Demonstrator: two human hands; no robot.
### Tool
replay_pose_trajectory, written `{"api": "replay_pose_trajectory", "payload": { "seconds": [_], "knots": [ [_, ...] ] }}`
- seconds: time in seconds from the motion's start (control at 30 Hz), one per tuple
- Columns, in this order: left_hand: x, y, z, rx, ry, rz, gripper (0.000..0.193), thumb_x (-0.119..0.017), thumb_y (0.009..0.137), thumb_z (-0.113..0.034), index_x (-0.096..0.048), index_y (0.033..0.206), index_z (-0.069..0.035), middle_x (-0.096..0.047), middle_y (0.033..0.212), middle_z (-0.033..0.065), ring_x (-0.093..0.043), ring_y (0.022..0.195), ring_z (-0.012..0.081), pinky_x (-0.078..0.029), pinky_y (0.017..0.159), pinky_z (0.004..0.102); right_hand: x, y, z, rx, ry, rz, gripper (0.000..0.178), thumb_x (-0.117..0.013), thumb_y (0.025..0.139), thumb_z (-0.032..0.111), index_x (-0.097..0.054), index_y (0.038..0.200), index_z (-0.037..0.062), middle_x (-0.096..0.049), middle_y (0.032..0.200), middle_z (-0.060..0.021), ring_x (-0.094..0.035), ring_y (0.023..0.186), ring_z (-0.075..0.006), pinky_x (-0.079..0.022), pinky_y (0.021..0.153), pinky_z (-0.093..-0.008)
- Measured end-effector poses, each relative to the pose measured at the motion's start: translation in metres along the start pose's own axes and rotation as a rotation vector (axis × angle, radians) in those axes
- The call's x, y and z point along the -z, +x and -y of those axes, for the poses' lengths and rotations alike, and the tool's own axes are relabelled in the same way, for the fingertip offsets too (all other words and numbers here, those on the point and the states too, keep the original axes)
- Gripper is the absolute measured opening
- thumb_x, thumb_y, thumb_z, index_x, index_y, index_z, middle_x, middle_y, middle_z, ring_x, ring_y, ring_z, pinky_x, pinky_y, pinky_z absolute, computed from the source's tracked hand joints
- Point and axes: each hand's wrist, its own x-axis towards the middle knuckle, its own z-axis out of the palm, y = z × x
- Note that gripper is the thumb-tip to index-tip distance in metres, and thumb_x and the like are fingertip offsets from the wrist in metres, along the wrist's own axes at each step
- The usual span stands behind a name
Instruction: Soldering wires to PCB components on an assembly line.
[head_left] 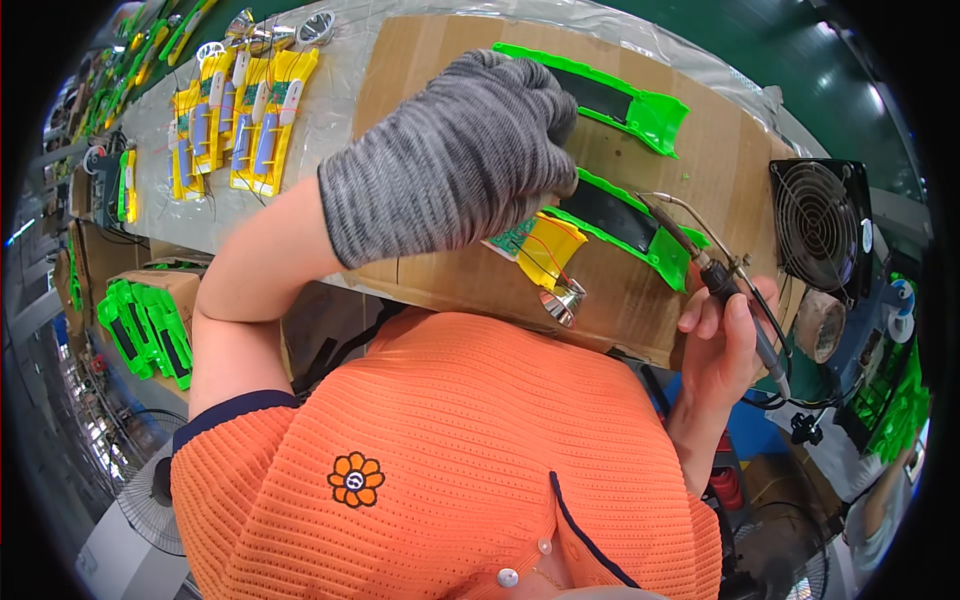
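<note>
My left hand (pixel 455 150), in a grey knitted glove, reaches across the cardboard with its fingers curled in. It hides the left ends of two green plastic shells with black inner strips, the far shell (pixel 600 95) and the near shell (pixel 630 222). What those fingers grip is hidden. Partly under the same hand lies a yellow holder (pixel 552 252) with a green circuit board, thin red wires and a small silver reflector (pixel 563 302). My right hand (pixel 728 335), bare, is closed around a soldering iron (pixel 716 280). Its bent metal tip hovers over the near shell.
Brown cardboard (pixel 440 295) covers the work surface. Several yellow holders with blue batteries (pixel 265 145) and reflectors lie at the far left. A black fan (pixel 820 225) stands at the right. A carton of green shells (pixel 150 325) sits lower left.
</note>
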Motion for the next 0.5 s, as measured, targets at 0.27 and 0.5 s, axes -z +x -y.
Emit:
{"api": "replay_pose_trajectory", "payload": {
  "seconds": [0.27, 0.5],
  "knots": [
    [-0.027, -0.011, -0.021, 0.009, 0.001, -0.105, 0.017, -0.069, 0.078, -0.021, -0.069, 0.094, -0.015, -0.063, 0.091, 0.0012, -0.060, 0.105, 0.0248, -0.039, 0.097, 0.0458, -0.010, -0.010, -0.012, -0.072, 0.125, -0.025, 0.013, -0.055, 0.096, 0.016, -0.048, 0.102, 0.0071, -0.051, 0.068, -0.0035, -0.053, 0.061, -0.0153, -0.042, 0.088, -0.0403],
    [-0.043, 0.009, -0.037, 0.166, -0.306, -0.086, 0.010, -0.065, 0.085, -0.013, -0.067, 0.094, -0.008, -0.066, 0.088, 0.0094, -0.064, 0.086, 0.0308, -0.050, 0.076, 0.0381, 0.010, -0.007, -0.015, 0.000, 0.227, 0.017, 0.013, -0.056, 0.094, 0.013, -0.047, 0.099, 0.0040, -0.064, 0.084, -0.0158, -0.055, 0.057, -0.0165, -0.054, 0.066, -0.0352]
  ]
}}
